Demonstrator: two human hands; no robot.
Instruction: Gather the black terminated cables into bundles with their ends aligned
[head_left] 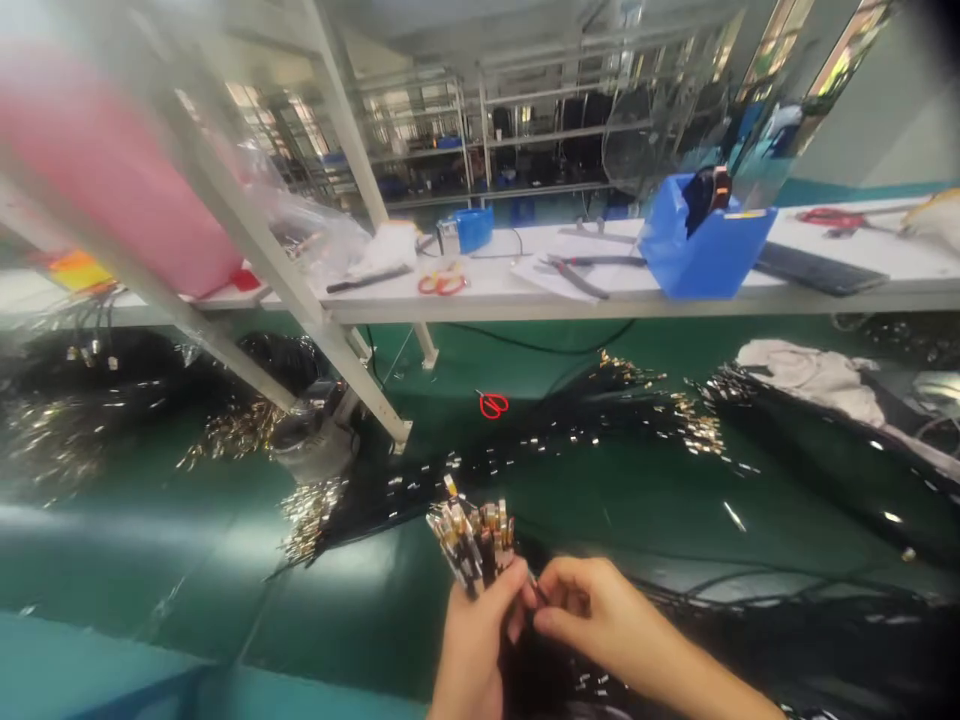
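My left hand is wrapped round a bundle of black cables whose metal connector ends stick up above the thumb, silver and gold in colour. Close against it on the right, my right hand pinches a thin dark cable beside the bundle. The lower part of the bundle is hidden below the hands. Beyond them, a long pile of black cables with shiny ends lies across the green surface.
Red-handled scissors lie behind the pile. A white shelf runs across, holding a blue bin, pliers and more scissors. Slanting metal posts rise at left, near a shoe. Light cloth lies at right.
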